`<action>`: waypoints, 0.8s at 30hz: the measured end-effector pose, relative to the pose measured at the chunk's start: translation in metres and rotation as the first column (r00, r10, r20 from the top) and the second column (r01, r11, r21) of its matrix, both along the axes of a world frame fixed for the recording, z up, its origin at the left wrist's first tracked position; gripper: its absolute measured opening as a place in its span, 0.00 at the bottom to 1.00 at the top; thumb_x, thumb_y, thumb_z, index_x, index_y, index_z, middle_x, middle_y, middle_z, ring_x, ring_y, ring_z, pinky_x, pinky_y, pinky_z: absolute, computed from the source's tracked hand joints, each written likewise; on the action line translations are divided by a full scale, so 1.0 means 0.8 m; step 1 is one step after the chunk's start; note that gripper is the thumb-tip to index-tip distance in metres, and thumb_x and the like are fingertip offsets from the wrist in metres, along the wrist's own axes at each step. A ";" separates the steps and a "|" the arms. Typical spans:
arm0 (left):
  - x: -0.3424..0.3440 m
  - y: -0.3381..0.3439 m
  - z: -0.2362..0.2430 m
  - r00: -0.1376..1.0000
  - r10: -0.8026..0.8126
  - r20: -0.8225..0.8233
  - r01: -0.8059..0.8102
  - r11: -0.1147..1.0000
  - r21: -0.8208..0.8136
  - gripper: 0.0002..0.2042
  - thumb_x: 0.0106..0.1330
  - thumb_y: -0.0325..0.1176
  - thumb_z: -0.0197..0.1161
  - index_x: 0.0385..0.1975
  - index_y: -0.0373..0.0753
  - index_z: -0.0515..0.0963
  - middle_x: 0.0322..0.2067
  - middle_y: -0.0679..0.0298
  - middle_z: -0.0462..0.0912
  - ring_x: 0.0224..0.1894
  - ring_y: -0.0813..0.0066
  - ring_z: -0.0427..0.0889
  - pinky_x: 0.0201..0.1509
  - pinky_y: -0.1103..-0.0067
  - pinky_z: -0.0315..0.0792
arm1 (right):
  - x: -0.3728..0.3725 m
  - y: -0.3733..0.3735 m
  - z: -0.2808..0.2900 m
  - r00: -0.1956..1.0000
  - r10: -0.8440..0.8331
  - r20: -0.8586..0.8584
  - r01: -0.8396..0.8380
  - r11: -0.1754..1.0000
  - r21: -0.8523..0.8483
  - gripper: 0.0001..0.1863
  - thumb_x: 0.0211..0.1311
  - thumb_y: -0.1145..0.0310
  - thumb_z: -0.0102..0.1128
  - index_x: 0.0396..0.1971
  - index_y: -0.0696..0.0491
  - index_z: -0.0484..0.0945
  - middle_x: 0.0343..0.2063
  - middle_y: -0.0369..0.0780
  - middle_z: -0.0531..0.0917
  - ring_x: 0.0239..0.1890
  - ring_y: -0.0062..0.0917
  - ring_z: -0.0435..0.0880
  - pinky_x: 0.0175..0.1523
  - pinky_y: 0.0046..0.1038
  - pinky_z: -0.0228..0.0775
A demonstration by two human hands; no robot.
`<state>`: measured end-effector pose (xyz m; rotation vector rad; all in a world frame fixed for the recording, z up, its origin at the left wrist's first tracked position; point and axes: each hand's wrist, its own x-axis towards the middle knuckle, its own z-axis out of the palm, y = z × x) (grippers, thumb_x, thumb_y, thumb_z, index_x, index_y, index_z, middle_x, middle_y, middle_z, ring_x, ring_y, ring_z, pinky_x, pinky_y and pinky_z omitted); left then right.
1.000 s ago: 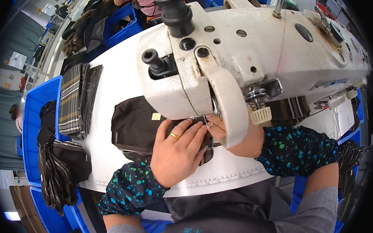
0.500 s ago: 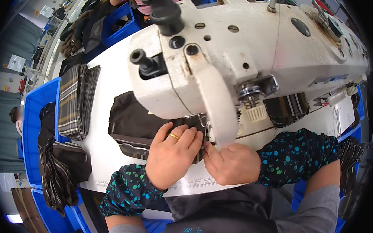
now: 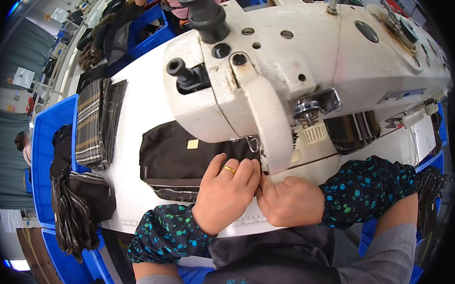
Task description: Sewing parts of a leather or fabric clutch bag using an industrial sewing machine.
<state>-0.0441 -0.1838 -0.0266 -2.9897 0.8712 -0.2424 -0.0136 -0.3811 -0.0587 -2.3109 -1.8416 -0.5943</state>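
A dark brown fabric piece (image 3: pixel 168 155) lies on the white table under the head of a white sewing machine (image 3: pixel 279 50). Along its near side runs a light zip-like strip, and a small pale yellow tag (image 3: pixel 193 144) sits on top. My left hand (image 3: pixel 225 194), wearing a gold ring, rests over the fabric's near right end with fingers bent and close together; its thumb is hidden. Right beside it, my right hand (image 3: pixel 292 200) is closed in a pinch at the fabric's edge, close to the presser foot area. The machine's white front arm partly covers the needle.
Plaid fabric pieces (image 3: pixel 93 124) are stacked at the left, beside a blue bin (image 3: pixel 41 164) with dark sewn pieces (image 3: pixel 75 203) hanging over its side. Another plaid stack (image 3: pixel 353 131) lies right, beyond the machine's head. A person in pink (image 3: pixel 180 4) is at the far side.
The view has shifted slightly. The fabric has slid a little under my hands, and its pale yellow tag now shows fully. Both hands keep their places at the fabric's edge.
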 end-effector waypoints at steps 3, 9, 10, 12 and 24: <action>0.014 0.000 -0.006 0.997 0.003 0.076 0.001 0.999 -0.042 0.16 0.58 0.33 0.60 0.45 0.36 0.81 0.34 0.66 0.73 0.39 0.70 0.76 0.57 0.69 0.73 | 0.005 0.003 -0.004 0.998 -0.046 0.036 0.045 0.999 0.010 0.12 0.48 0.69 0.62 0.31 0.60 0.85 0.36 0.54 0.88 0.17 0.21 0.74 0.23 0.23 0.62; 0.039 0.008 -0.024 0.990 0.015 0.138 0.007 0.988 -0.155 0.13 0.57 0.32 0.61 0.41 0.36 0.83 0.35 0.66 0.75 0.40 0.69 0.78 0.51 0.71 0.73 | 0.029 0.007 -0.006 0.997 -0.042 0.057 0.036 0.993 0.109 0.18 0.44 0.69 0.61 0.31 0.67 0.85 0.30 0.56 0.87 0.15 0.23 0.76 0.19 0.25 0.64; 0.039 0.009 -0.025 0.990 0.023 0.142 -0.001 0.988 -0.156 0.13 0.57 0.32 0.61 0.41 0.36 0.83 0.35 0.66 0.75 0.40 0.68 0.78 0.50 0.71 0.74 | 0.031 0.008 -0.006 0.997 -0.040 0.063 0.032 0.993 0.117 0.17 0.44 0.69 0.61 0.31 0.67 0.85 0.27 0.52 0.85 0.15 0.23 0.76 0.19 0.25 0.64; 0.036 0.009 -0.024 0.994 0.035 0.103 -0.015 0.981 -0.193 0.14 0.57 0.31 0.62 0.42 0.36 0.83 0.37 0.66 0.77 0.42 0.68 0.79 0.51 0.71 0.74 | 0.031 0.007 -0.006 0.997 -0.039 0.070 0.030 0.992 0.124 0.16 0.45 0.69 0.61 0.30 0.67 0.84 0.23 0.48 0.83 0.15 0.23 0.76 0.19 0.25 0.64; 0.022 0.001 -0.024 0.992 0.129 -0.007 -0.120 0.901 -0.417 0.18 0.50 0.25 0.67 0.43 0.40 0.85 0.41 0.63 0.81 0.44 0.62 0.81 0.51 0.70 0.78 | 0.022 0.005 -0.010 0.997 -0.075 0.013 0.076 0.995 -0.063 0.18 0.49 0.70 0.59 0.38 0.65 0.85 0.40 0.58 0.87 0.24 0.25 0.83 0.25 0.24 0.72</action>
